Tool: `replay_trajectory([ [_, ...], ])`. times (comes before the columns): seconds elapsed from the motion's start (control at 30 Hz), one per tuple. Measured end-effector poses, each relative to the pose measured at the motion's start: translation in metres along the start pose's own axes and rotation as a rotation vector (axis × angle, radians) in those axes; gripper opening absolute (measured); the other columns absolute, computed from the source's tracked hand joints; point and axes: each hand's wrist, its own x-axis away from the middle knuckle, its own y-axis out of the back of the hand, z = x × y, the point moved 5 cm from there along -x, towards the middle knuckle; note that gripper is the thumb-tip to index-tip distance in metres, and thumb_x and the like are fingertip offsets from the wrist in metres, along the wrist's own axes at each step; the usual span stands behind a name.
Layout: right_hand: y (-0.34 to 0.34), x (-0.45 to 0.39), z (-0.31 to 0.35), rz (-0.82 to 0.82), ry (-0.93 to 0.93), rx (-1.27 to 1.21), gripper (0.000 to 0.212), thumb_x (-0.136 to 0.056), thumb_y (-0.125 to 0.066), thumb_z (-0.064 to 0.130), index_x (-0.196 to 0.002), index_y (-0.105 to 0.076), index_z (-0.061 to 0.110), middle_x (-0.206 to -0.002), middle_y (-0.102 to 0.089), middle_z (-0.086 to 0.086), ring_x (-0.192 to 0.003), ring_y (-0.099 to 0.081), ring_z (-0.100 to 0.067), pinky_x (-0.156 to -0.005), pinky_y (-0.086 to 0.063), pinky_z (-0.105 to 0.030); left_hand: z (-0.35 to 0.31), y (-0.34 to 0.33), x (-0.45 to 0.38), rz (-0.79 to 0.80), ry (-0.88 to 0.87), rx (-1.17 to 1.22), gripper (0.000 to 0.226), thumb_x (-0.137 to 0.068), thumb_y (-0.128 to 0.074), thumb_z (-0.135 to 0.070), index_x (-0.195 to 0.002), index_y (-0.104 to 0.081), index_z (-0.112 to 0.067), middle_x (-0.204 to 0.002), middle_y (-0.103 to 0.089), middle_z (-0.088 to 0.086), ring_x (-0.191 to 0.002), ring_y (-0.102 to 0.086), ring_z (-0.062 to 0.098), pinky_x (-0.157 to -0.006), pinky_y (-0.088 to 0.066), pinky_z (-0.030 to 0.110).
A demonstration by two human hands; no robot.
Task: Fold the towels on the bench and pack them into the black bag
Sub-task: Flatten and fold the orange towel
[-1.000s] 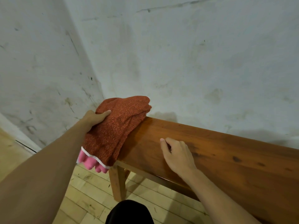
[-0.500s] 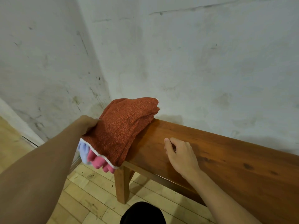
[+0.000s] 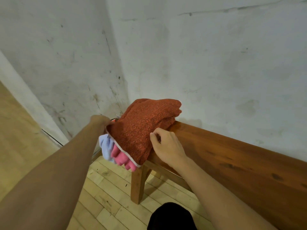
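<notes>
Our left hand (image 3: 101, 121) grasps the rust-red terry towel (image 3: 142, 128) over pink (image 3: 121, 157) and pale-blue (image 3: 105, 146) cloths at the wooden worktop (image 3: 232, 156) end, our right hand's (image 3: 167, 145) fingers (image 3: 153, 136) pinching its near edge.

Rust-red towel (image 3: 146, 127): coarse, nubbly terry cloth, matt, with a pale stitched hem, under my fingers. Pink towel (image 3: 122, 157) and pale blue towel (image 3: 105, 146): soft, fleecy cloth. Bench (image 3: 232, 156): varnished wood, smooth, glossy, knotted. Wall (image 3: 216, 63): matt plaster, scuffed. Floor (image 3: 106, 196): pale wooden boards.
</notes>
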Motion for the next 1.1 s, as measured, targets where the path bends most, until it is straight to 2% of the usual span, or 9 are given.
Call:
replay_trajectory([
  [0.1, -0.006, -0.006, 0.012, 0.02, -0.003, -0.025, 0.017, -0.098, -0.055, 0.037, -0.111, -0.058, 0.026, -0.103, -0.061, 0.009, -0.094, -0.059, -0.008, -0.079, -0.055, -0.036, -0.012, -0.003, 0.004, 0.089, 0.008, 0.323, 0.018, -0.093, -0.062, -0.008, -0.076, -0.057, -0.003, -0.075, -0.063, 0.012, -0.058, -0.06, 0.02, -0.047, -0.053, 0.028],
  [0.2, -0.007, -0.014, 0.021, 0.04, -0.088, -0.152, 0.067, -0.087, -0.071, 0.039, -0.145, -0.038, 0.025, -0.136, -0.049, 0.005, -0.123, -0.049, -0.013, -0.103, -0.048, -0.039, -0.042, -0.028, 0.044, 0.28, -0.038, 0.503, 0.016, -0.096, -0.053, -0.007, -0.084, -0.061, 0.0, -0.077, -0.063, 0.014, -0.069, -0.061, 0.023, -0.059, -0.054, 0.036],
  [0.43, 0.014, -0.035, 0.01, -0.027, -0.345, -0.797, 0.122, -0.057, -0.093, 0.042, -0.154, -0.019, 0.038, -0.142, -0.051, 0.002, -0.127, -0.053, -0.018, -0.109, -0.044, -0.043, -0.107, -0.09, 0.152, 0.335, -0.734, 0.233, 0.02, -0.094, -0.064, -0.018, -0.095, -0.074, 0.0, -0.089, -0.073, 0.013, -0.083, -0.069, 0.02, -0.087, -0.058, 0.039],
  [0.5, 0.021, -0.039, 0.0, -0.118, -0.375, -0.858, 0.107, -0.055, -0.091, 0.045, -0.147, -0.036, 0.033, -0.129, -0.063, 0.003, -0.117, -0.061, -0.016, -0.103, -0.05, -0.041, -0.105, -0.11, 0.178, 0.485, -0.895, 0.018, 0.019, -0.096, -0.061, -0.011, -0.095, -0.072, 0.004, -0.094, -0.071, 0.019, -0.084, -0.067, 0.019, -0.082, -0.056, 0.032],
  [0.63, 0.038, -0.035, -0.029, -0.353, -0.546, -0.992, 0.024, -0.091, -0.067, 0.025, -0.114, -0.069, 0.018, -0.106, -0.074, -0.005, -0.1, -0.07, -0.023, -0.096, -0.055, -0.047, -0.089, -0.135, 0.197, 0.621, -1.054, -0.273, 0.022, -0.097, -0.059, -0.012, -0.094, -0.072, 0.005, -0.106, -0.069, 0.02, -0.1, -0.063, 0.021, -0.091, -0.047, 0.027],
  [0.73, 0.046, -0.02, -0.051, -0.49, -0.731, -1.125, 0.023, -0.097, -0.062, 0.027, -0.112, -0.065, 0.01, -0.096, -0.071, -0.007, -0.09, -0.069, -0.024, -0.09, -0.056, -0.043, -0.08, -0.13, 0.165, 0.313, -1.081, -0.193, 0.021, -0.097, -0.058, -0.019, -0.108, -0.072, -0.007, -0.113, -0.07, 0.009, -0.098, -0.059, 0.006, -0.093, -0.046, 0.034],
  [0.8, 0.052, -0.011, -0.058, -0.548, -0.799, -1.209, 0.016, -0.099, -0.059, 0.029, -0.099, -0.062, 0.013, -0.089, -0.068, -0.006, -0.09, -0.067, -0.027, -0.094, -0.054, -0.048, -0.066, -0.125, 0.126, 0.038, -1.04, -0.429, 0.047, -0.092, -0.057, -0.035, -0.137, -0.054, -0.019, -0.141, -0.053, 0.005, -0.128, -0.046, 0.015, -0.109, -0.034, 0.049],
  [0.9, 0.063, -0.001, -0.063, -0.613, -0.811, -1.237, 0.018, -0.101, -0.057, 0.033, -0.09, -0.058, 0.018, -0.085, -0.067, -0.004, -0.081, -0.066, -0.025, -0.089, -0.054, -0.045, -0.028, -0.126, 0.077, 0.032, -0.86, -0.839, 0.08, -0.092, -0.054, -0.052, -0.156, -0.011, -0.03, -0.163, -0.017, 0.002, -0.15, -0.012, 0.026, -0.116, -0.014, 0.061],
  [1.1, 0.096, 0.014, -0.067, -0.779, -0.723, -1.151, 0.024, -0.099, -0.053, 0.047, -0.087, -0.052, 0.026, -0.091, -0.068, 0.0, -0.085, -0.07, -0.021, -0.087, -0.058, -0.043, -0.011, -0.131, 0.063, -0.071, -0.852, -1.108, 0.072, -0.097, -0.038, -0.058, -0.152, 0.008, -0.047, -0.163, -0.012, 0.007, -0.149, -0.008, 0.037, -0.111, -0.017, 0.07],
])
